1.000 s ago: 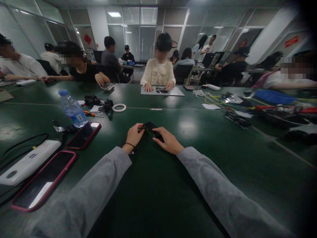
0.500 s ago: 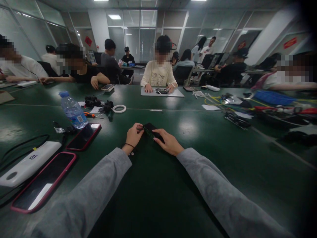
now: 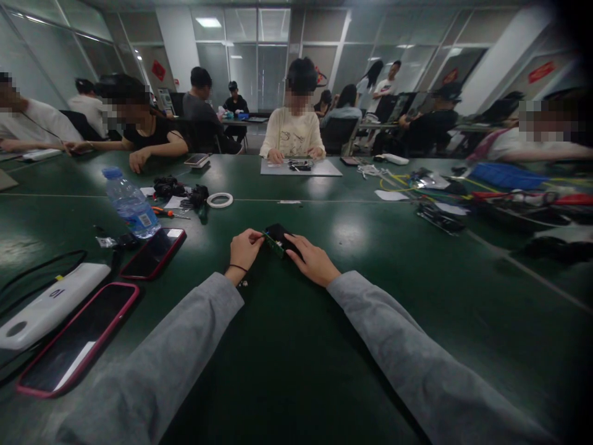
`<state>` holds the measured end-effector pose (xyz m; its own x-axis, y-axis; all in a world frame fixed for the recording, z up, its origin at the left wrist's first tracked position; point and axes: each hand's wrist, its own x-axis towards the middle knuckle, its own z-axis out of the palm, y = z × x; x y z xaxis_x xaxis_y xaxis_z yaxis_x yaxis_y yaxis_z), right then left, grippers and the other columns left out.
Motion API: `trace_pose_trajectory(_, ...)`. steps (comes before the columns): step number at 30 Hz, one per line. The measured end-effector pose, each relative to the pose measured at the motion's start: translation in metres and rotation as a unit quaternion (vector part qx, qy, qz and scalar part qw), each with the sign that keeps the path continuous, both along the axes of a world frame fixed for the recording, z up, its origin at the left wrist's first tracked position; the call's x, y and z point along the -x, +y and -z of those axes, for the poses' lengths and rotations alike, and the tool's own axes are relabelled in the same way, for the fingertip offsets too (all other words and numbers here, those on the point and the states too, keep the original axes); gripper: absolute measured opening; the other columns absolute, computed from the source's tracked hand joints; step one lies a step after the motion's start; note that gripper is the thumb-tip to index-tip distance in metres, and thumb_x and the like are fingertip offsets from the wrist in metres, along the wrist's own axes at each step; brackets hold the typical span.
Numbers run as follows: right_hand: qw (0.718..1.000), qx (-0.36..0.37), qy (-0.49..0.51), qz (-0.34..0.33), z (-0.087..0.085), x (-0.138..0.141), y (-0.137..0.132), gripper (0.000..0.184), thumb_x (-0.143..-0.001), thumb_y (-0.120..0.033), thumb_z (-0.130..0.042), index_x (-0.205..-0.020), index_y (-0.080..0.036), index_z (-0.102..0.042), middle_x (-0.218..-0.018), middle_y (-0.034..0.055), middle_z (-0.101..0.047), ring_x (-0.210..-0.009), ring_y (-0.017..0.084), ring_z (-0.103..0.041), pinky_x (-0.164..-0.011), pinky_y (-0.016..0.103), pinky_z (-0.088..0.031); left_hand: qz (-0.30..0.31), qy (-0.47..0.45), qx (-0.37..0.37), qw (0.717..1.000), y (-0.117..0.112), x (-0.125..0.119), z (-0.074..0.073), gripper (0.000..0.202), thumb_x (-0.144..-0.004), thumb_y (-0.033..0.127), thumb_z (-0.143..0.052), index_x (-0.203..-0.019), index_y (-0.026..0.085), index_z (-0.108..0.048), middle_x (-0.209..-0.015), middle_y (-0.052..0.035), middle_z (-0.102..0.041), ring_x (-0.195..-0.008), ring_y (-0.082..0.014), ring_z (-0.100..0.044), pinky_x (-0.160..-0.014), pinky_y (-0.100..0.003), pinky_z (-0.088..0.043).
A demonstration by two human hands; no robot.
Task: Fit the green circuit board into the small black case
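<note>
A small green circuit board [image 3: 274, 243] stands tilted along the near side of a black casing [image 3: 278, 232], in front of me on the table. My left hand [image 3: 245, 248] pinches the board's left end between thumb and fingertips. From the right, my right hand [image 3: 314, 261] grips the casing, its fingers over the top and its thumb near the board's right end. Part of the casing is hidden under those fingers. Whether board and casing still touch along the far edge, I cannot tell.
On the green table [image 3: 287, 358], left, are two phones [image 3: 152, 253] [image 3: 81, 340], a white device [image 3: 55, 303] and a water bottle [image 3: 132, 204]. Beyond lie a tape roll [image 3: 220, 199] and a screwdriver [image 3: 170, 212]. Cables and a blue tray [image 3: 507, 176] lie right. A person [image 3: 293, 133] sits opposite.
The circuit board has tipped up and out from the black casing, where it lay flatter against it before. Both hands keep their hold. The view has shifted slightly.
</note>
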<state>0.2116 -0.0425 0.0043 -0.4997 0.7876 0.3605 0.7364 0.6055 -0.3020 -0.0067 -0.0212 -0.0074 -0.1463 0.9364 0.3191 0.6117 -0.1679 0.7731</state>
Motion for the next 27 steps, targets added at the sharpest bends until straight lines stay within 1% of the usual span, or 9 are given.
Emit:
trace_pose_trajectory(6,0.999,0.014,0.037,0.029,0.004,-0.003,0.007,0.049,-0.097,-0.047,-0.031,-0.141,-0.025,-0.033,-0.135,0.0086,-0.043,-0.116,0.025,-0.052,-0.095,0.044,-0.048,-0.002,-0.032,-0.006,0.999,0.002,0.003,0.003,0.011,-0.076,0.028,-0.064,-0.082,0.019,-0.067,-0.084,-0.0055,-0.071,-0.076,-0.0173,-0.067,-0.071,-0.029,-0.05)
trace_pose_trajectory(9,0.998,0.017,0.054,0.022,0.006,-0.006,0.009,0.05,-0.096,-0.048,-0.036,-0.141,-0.026,-0.033,-0.133,0.0079,-0.045,-0.115,0.024,-0.052,-0.095,0.044,-0.048,-0.002,-0.089,-0.007,0.996,0.006,0.005,0.007,0.009,-0.075,0.025,-0.065,-0.082,0.019,-0.065,-0.082,-0.005,-0.07,-0.074,-0.016,-0.066,-0.073,-0.03,-0.05)
trace_pose_trajectory(12,0.998,0.018,0.058,0.009,0.008,-0.008,0.011,0.057,-0.091,-0.049,-0.046,-0.141,-0.026,-0.031,-0.133,0.0083,-0.044,-0.115,0.025,-0.052,-0.095,0.045,-0.048,-0.009,-0.153,-0.005,0.988,0.012,0.008,0.012,0.013,-0.073,0.026,-0.067,-0.083,0.018,-0.063,-0.083,-0.0049,-0.068,-0.074,-0.0153,-0.065,-0.075,-0.03,-0.05)
trace_pose_trajectory(14,0.998,0.016,0.057,0.004,0.01,-0.009,0.012,0.063,-0.089,-0.048,-0.052,-0.142,-0.025,-0.028,-0.134,0.0093,-0.042,-0.116,0.026,-0.051,-0.095,0.045,-0.048,-0.016,-0.166,-0.018,0.986,0.014,0.009,0.014,0.024,-0.072,0.032,-0.068,-0.09,0.018,-0.061,-0.09,-0.0065,-0.067,-0.077,-0.016,-0.064,-0.077,-0.032,-0.051)
trace_pose_trajectory(16,0.998,0.013,0.057,0.002,0.011,-0.009,0.013,0.066,-0.088,-0.045,-0.054,-0.143,-0.024,-0.025,-0.136,0.0099,-0.041,-0.117,0.026,-0.05,-0.095,0.046,-0.048,-0.023,-0.152,-0.035,0.987,0.015,0.007,0.015,0.043,-0.071,0.042,-0.069,-0.103,0.017,-0.057,-0.102,-0.01,-0.064,-0.084,-0.0181,-0.063,-0.081,-0.036,-0.05)
trace_pose_trajectory(19,0.998,0.012,0.059,0.007,0.013,-0.009,0.014,0.065,-0.089,-0.04,-0.052,-0.144,-0.023,-0.022,-0.138,0.0106,-0.038,-0.118,0.026,-0.049,-0.095,0.045,-0.049,-0.001,-0.092,-0.056,0.994,0.013,0.002,0.013,0.076,-0.064,0.052,-0.072,-0.124,0.015,-0.045,-0.122,-0.0174,-0.054,-0.105,-0.0254,-0.058,-0.092,-0.043,-0.045)
trace_pose_trajectory(21,0.998,0.011,0.061,0.016,0.014,-0.008,0.015,0.065,-0.089,-0.038,-0.052,-0.145,-0.022,-0.022,-0.138,0.0114,-0.037,-0.12,0.027,-0.049,-0.096,0.045,-0.048,0.044,-0.042,-0.065,0.996,0.01,-0.001,0.012,0.096,-0.057,0.052,-0.077,-0.134,0.014,-0.035,-0.133,-0.0207,-0.045,-0.12,-0.031,-0.049,-0.101,-0.048,-0.038)
trace_pose_trajectory(23,0.998,0.011,0.063,0.022,0.016,-0.008,0.016,0.064,-0.089,-0.037,-0.052,-0.144,-0.021,-0.023,-0.138,0.012,-0.036,-0.121,0.027,-0.047,-0.098,0.045,-0.047,0.083,-0.013,-0.062,0.995,0.008,-0.002,0.011,0.111,-0.051,0.051,-0.08,-0.141,0.014,-0.026,-0.138,-0.0221,-0.039,-0.126,-0.0342,-0.042,-0.105,-0.051,-0.032)
trace_pose_trajectory(27,0.997,-0.001,0.073,0.028,0.019,-0.009,0.02,0.061,-0.089,-0.036,-0.051,-0.143,-0.02,-0.027,-0.14,0.013,-0.032,-0.124,0.028,-0.044,-0.101,0.046,-0.044,0.098,-0.036,-0.067,0.992,0.004,-0.003,0.01,0.122,-0.048,0.047,-0.083,-0.145,0.015,-0.016,-0.14,-0.0208,-0.037,-0.127,-0.0338,-0.042,-0.107,-0.049,-0.031)
